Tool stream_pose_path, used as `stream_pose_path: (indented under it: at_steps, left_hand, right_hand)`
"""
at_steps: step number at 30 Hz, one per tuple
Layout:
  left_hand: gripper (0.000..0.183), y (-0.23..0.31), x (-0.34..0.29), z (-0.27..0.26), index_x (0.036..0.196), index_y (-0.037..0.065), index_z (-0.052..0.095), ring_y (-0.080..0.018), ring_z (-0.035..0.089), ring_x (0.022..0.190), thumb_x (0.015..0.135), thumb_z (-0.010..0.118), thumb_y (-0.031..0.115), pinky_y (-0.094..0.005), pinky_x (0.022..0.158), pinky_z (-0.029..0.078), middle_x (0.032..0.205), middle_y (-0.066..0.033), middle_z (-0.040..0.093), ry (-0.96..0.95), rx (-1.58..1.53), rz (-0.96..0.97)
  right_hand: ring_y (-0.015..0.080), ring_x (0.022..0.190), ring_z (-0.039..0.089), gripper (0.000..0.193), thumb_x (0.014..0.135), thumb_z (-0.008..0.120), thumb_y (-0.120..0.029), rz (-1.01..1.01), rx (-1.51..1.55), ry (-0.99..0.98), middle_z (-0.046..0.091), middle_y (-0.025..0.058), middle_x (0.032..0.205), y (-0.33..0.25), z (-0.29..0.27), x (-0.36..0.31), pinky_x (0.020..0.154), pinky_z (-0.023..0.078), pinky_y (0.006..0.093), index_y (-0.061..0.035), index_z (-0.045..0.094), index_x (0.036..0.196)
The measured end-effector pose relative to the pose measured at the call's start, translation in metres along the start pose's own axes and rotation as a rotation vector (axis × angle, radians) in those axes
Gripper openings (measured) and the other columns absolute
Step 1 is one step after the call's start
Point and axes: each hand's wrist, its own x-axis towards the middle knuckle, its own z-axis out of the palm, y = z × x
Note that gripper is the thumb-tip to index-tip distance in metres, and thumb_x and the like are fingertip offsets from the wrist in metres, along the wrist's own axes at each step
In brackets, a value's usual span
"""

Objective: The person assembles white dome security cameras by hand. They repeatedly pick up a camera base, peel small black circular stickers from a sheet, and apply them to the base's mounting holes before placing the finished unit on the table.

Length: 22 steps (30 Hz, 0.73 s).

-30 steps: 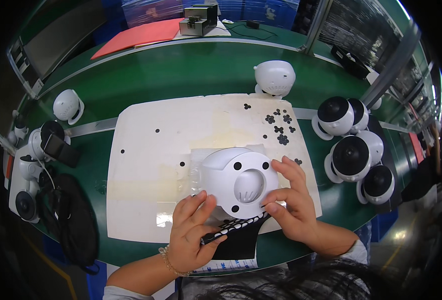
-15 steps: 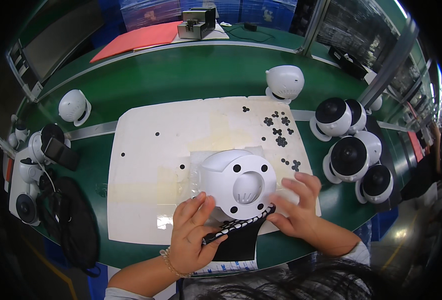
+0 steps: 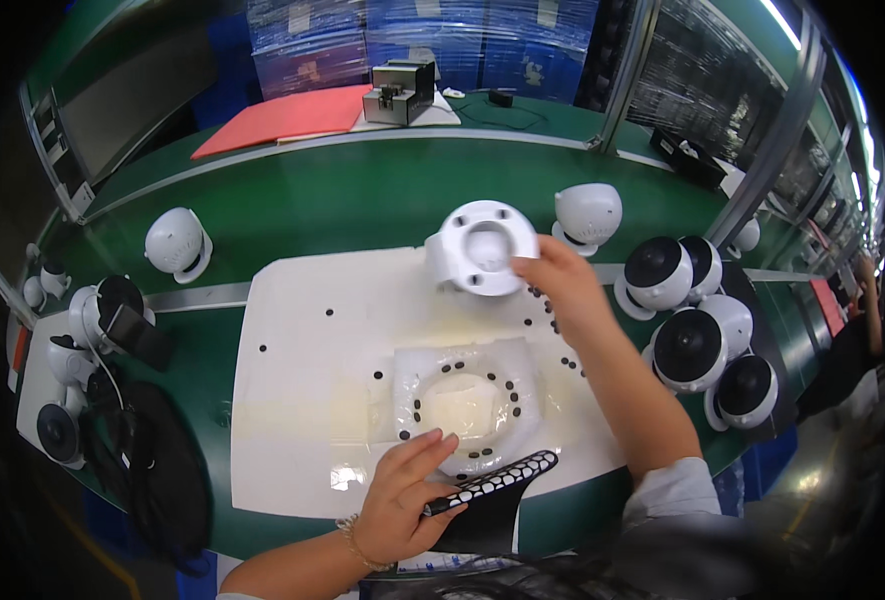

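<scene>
My right hand (image 3: 562, 285) grips the rim of a white camera-like unit (image 3: 451, 258), raised over the far side of the white board. The round base of the unit faces me, with a central hollow and dark round pads around it. My left hand (image 3: 402, 505) pinches a black sheet of die-cut pads (image 3: 497, 484) at its left end, near the board's front edge. White holes show along its folded strip. Beyond that hand a pale padded holder (image 3: 527, 385) lies on the board, small black dots ringing its round recess.
The white board (image 3: 292, 420), scattered with black dots, lies on a green table (image 3: 342, 215). Similar white units stand at the back left (image 3: 174, 245), back right (image 3: 589, 212) and clustered right (image 3: 687, 345). A black bag (image 3: 167, 470) lies left. Behind are a metal device (image 3: 399, 92) and red sheets (image 3: 302, 110).
My right hand has taken the white unit off the padded holder and carried it away from me, uncovering the recess. My left hand still holds the black sheet near the front.
</scene>
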Motion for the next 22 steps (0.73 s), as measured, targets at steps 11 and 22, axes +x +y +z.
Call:
stream_pose_path:
  at_steps: [11, 22]
  left_hand:
    - [0.017, -0.017, 0.004, 0.006, 0.093, 0.005, 0.054, -0.0301, 0.052, 0.099, 0.077, 0.061, 0.006, -0.0367, 0.086, 0.038, 0.108, -0.0119, 0.057, -0.076, -0.282, -0.158]
    - [0.029, -0.021, -0.005, 0.01, 0.108, 0.007, 0.054, -0.0295, 0.048, 0.093, 0.08, 0.06, 0.014, -0.0381, 0.088, 0.035, 0.097, -0.0108, 0.056, -0.056, -0.313, -0.125]
  right_hand:
    - [0.0286, 0.091, 0.055, 0.039, 0.085, 0.047, -0.039, -0.315, -1.323, -0.073, 0.058, 0.0128, 0.1, 0.116, -0.006, 0.098, 0.082, 0.04, 0.0389, -0.0045, 0.061, 0.095]
    - [0.0272, 0.129, 0.027, 0.072, 0.077, 0.058, -0.049, 0.396, -1.299, 0.366, 0.032, 0.0165, 0.137, 0.098, -0.106, 0.084, 0.103, 0.023, 0.0504, -0.0095, 0.034, 0.132]
